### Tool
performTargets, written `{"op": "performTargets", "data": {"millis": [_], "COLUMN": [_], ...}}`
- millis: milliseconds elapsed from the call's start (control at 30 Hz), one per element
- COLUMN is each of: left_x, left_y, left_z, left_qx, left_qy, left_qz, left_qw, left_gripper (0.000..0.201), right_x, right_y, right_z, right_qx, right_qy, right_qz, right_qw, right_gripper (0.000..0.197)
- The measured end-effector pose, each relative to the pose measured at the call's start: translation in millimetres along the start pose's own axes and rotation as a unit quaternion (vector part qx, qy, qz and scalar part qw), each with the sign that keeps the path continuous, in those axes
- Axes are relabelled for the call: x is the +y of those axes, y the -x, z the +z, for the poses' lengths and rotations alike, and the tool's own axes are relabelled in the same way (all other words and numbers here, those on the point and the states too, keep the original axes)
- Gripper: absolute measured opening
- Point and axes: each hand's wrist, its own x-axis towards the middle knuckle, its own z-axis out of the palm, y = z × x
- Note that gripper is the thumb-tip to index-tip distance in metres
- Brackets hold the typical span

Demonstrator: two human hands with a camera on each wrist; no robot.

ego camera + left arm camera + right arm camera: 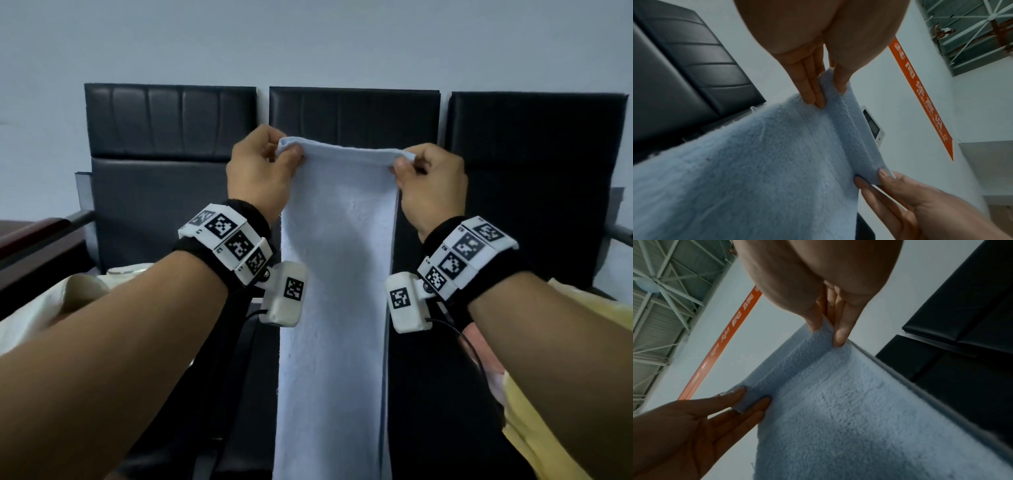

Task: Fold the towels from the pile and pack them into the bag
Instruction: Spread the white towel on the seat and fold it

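Your head view cuts the light blue towel [334,308] off at the bottom edge, so you cannot see its lower end, and the towel hides the middle black chair's [354,113] seat. Your forearms cover most of the cream cloth [30,308] at left and the yellow cloth [548,428] at right. The white characters on the orange banner [920,97] are too blurred to read in either wrist view.

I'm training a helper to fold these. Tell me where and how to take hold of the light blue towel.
Pinch the light blue towel at the two corners of its top edge, each from its outer side, as the left hand and right hand do. It hangs as a long strip, so corner grips probably keep the edge taut and the length straight.
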Motion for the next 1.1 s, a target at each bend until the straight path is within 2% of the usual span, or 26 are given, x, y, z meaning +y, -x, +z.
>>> {"op": "performTargets", "data": {"millis": [100, 367, 633, 767, 933, 1100], "left_x": [-23, -65, -99, -105, -114, -131], "left_y": [-11, -56, -103, -118, -98, -36], "left_z": [13, 45, 65, 70, 68, 57], "left_qx": [-0.004, -0.006, 0.014, 0.014, -0.013, -0.059], "left_qy": [-0.014, -0.044, -0.041, -0.038, -0.055, -0.086], "left_qz": [-0.014, -0.018, -0.014, -0.005, -0.017, -0.072], "left_qw": [1.0, 0.999, 0.999, 0.999, 0.998, 0.992], "left_gripper": [0.022, 0.018, 0.02, 0.013, 0.013, 0.016], "right_x": [23, 64, 85, 89, 101, 128], "right_y": [-11, -53, -109, -130, -115, -63], "right_z": [13, 51, 88, 99, 93, 71], "right_qx": [-0.018, -0.042, -0.056, -0.048, -0.065, -0.101], "right_qy": [0.012, 0.014, 0.04, 0.044, 0.032, 0.022], "right_qz": [0.014, 0.028, -0.023, -0.038, -0.021, 0.031], "right_qw": [1.0, 0.999, 0.997, 0.997, 0.997, 0.994], "right_gripper": [0.008, 0.009, 0.01, 0.01, 0.01, 0.011]}}
